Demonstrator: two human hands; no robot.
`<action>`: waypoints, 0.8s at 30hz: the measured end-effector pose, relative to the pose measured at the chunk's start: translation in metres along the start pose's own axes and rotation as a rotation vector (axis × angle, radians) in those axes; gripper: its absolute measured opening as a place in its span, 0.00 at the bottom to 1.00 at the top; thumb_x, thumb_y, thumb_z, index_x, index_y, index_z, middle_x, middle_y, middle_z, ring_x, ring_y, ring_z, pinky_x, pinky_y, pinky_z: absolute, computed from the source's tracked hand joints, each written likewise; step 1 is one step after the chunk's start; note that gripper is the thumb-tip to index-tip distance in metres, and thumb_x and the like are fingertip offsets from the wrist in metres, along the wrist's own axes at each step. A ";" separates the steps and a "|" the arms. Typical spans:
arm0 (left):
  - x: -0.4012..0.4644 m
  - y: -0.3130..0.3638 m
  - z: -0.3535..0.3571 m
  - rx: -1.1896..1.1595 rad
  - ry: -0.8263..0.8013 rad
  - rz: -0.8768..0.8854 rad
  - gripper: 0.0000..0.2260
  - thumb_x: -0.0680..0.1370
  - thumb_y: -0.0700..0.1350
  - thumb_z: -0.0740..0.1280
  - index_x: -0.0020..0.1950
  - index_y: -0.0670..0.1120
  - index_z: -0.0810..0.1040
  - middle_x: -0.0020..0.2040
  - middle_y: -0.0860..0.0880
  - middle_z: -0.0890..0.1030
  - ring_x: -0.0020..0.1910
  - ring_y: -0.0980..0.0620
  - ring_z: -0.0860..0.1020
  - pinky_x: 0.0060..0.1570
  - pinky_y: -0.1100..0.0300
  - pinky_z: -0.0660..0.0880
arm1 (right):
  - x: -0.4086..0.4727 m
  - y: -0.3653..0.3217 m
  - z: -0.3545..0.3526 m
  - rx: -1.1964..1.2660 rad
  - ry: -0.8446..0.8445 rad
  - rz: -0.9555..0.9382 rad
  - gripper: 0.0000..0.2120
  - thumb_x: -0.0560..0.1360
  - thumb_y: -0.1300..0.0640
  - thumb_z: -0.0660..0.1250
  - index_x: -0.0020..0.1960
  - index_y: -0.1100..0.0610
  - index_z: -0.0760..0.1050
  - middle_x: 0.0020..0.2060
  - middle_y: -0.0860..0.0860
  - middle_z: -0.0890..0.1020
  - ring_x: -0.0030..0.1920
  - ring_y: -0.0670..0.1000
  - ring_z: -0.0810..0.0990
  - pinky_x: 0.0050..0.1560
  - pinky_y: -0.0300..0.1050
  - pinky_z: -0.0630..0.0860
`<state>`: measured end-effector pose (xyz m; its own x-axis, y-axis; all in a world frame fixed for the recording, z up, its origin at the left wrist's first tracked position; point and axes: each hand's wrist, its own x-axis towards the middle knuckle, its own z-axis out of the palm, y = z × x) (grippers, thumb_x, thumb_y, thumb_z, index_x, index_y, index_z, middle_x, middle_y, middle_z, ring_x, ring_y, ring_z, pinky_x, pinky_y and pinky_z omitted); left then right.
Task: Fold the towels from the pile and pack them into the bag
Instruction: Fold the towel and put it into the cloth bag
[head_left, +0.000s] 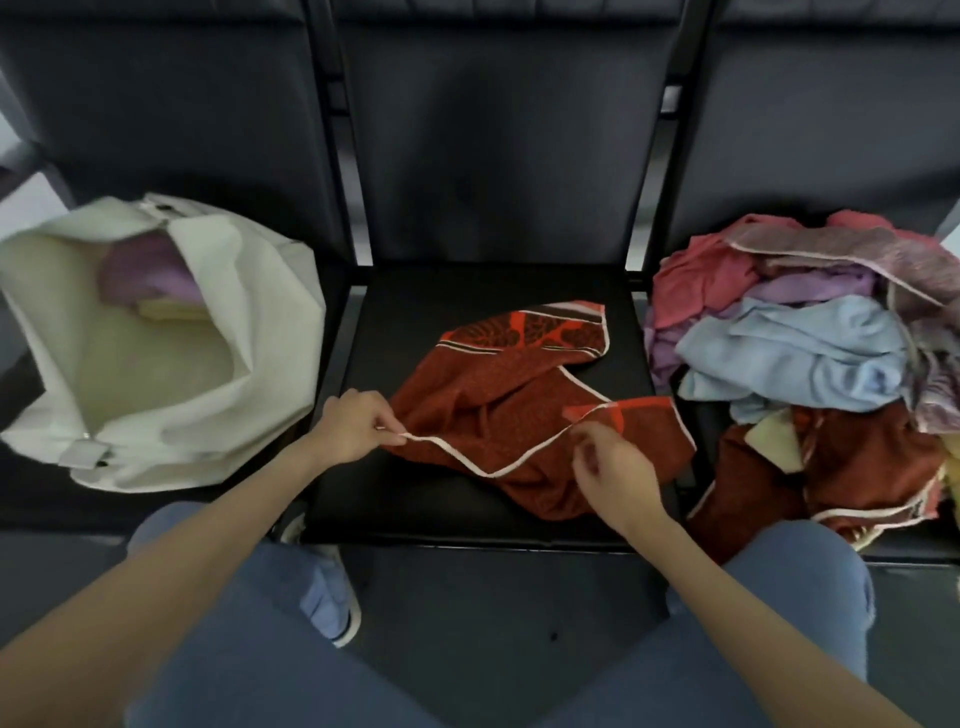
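A dark red towel (514, 410) with white edging and an orange patterned band lies crumpled on the middle black seat (415, 499). My left hand (353, 426) pinches the towel's white hem at its left corner. My right hand (613, 467) hovers over the hem further right, fingers loosely curled; whether it holds the cloth is unclear. A cream cloth bag (218, 364) stands open on the left seat, with a folded purple towel (150, 275) and a pale yellow one inside. The towel pile (800, 343) lies on the right seat.
The pile holds pink, lilac, light blue and dark red towels, some hanging over the seat's front edge. Dark seat backs rise behind all three seats. My knees in blue jeans sit below the seat edge, with a shoe (332, 597) on the floor.
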<state>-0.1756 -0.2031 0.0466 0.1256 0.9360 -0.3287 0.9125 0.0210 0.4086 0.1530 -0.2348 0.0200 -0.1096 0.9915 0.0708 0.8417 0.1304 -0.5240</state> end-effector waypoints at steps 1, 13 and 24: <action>-0.001 -0.005 0.003 -0.007 0.005 0.033 0.05 0.71 0.47 0.75 0.47 0.51 0.86 0.43 0.58 0.77 0.48 0.55 0.77 0.58 0.54 0.70 | 0.005 0.000 0.001 0.010 0.064 0.061 0.13 0.76 0.59 0.64 0.60 0.55 0.74 0.48 0.53 0.79 0.47 0.57 0.80 0.42 0.46 0.72; -0.005 -0.030 0.025 -0.271 0.058 -0.094 0.09 0.73 0.46 0.73 0.53 0.50 0.84 0.46 0.57 0.83 0.46 0.59 0.81 0.54 0.63 0.75 | 0.043 0.014 0.016 0.175 0.027 0.454 0.06 0.72 0.56 0.73 0.40 0.56 0.77 0.42 0.54 0.82 0.49 0.58 0.80 0.55 0.56 0.75; 0.101 0.023 0.021 -0.608 0.168 -0.368 0.25 0.77 0.48 0.70 0.71 0.43 0.69 0.64 0.43 0.76 0.62 0.45 0.76 0.63 0.52 0.72 | 0.031 -0.007 -0.009 0.238 0.007 -0.043 0.08 0.71 0.58 0.74 0.39 0.48 0.77 0.31 0.46 0.75 0.34 0.45 0.73 0.37 0.35 0.69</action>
<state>-0.1339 -0.1157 0.0051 -0.2541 0.8710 -0.4205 0.5005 0.4904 0.7134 0.1489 -0.2053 0.0334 -0.1382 0.9850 0.1031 0.6878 0.1704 -0.7056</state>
